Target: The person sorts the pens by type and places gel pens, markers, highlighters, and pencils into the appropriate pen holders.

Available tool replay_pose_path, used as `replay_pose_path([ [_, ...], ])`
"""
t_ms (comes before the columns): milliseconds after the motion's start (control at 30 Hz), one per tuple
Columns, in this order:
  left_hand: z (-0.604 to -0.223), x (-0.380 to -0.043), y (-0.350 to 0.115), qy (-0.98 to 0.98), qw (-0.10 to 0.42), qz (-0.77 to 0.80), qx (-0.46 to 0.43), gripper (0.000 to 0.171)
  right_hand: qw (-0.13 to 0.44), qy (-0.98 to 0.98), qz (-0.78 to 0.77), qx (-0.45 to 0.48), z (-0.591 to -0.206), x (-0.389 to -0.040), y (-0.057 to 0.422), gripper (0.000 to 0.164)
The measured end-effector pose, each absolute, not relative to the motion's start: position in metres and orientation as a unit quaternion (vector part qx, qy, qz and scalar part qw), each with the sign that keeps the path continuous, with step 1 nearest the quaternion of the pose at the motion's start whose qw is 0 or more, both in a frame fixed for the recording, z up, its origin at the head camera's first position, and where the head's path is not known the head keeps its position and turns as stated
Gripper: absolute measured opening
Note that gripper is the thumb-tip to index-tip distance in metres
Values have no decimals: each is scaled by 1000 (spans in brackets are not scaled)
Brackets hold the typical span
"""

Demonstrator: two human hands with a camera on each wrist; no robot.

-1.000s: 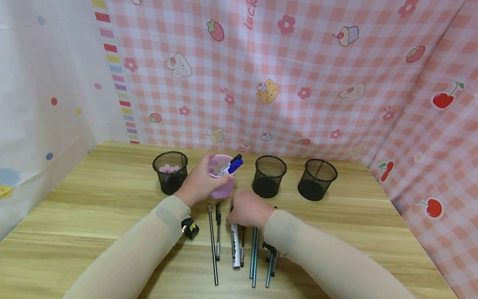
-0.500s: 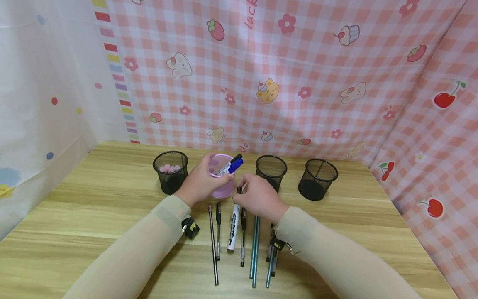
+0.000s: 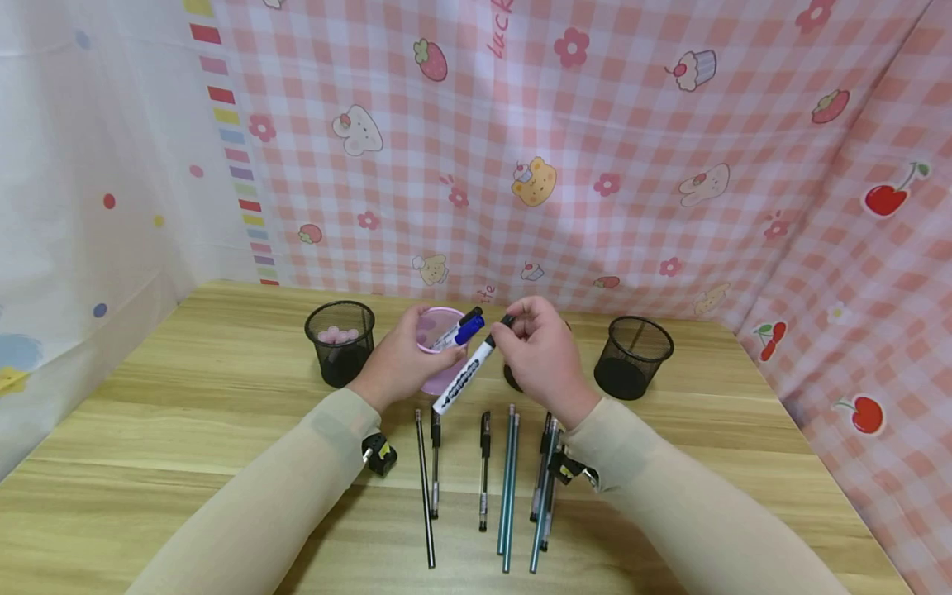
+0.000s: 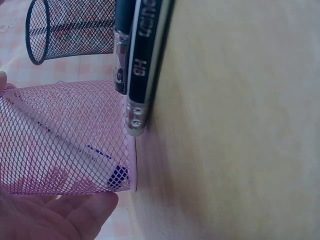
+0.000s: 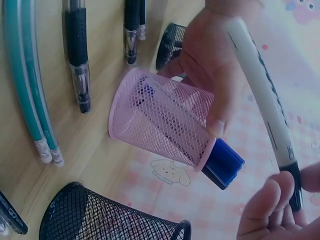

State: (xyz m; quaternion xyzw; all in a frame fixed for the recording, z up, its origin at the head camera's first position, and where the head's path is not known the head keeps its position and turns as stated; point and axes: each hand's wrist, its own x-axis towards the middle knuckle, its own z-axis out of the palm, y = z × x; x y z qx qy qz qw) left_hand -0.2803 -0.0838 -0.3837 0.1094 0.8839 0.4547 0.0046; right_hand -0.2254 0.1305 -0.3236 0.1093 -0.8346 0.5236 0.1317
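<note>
Loading seems underway: right hand (image 3: 546, 355) pinches a white, black-capped marker (image 3: 463, 376), left hand (image 3: 402, 359) grips the round pink mesh cup (image 5: 162, 117), so probably aim it in next.

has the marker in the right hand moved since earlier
Yes: against the middle pen on the table, the marker has risen in the head view and now slants in front of the pink cup.

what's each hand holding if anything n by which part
The right hand pinches a white marker by its black end; the left hand holds the pink mesh cup around its side and rim.
</note>
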Motion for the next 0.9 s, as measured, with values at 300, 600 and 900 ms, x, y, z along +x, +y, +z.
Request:
replay_pose_path([
  [300,-384,-281,-84,884,3,455,111,95,201,-774,593,95,-322,-230,133,22],
  [600,-384,-281,-85,885,0,452,113,100,251,-733,627,82,-322,-233,129,22],
  [900,-385,-281,-85,887,-1,449,111,98,283,-754,586,93,-330,-235,125,22],
])
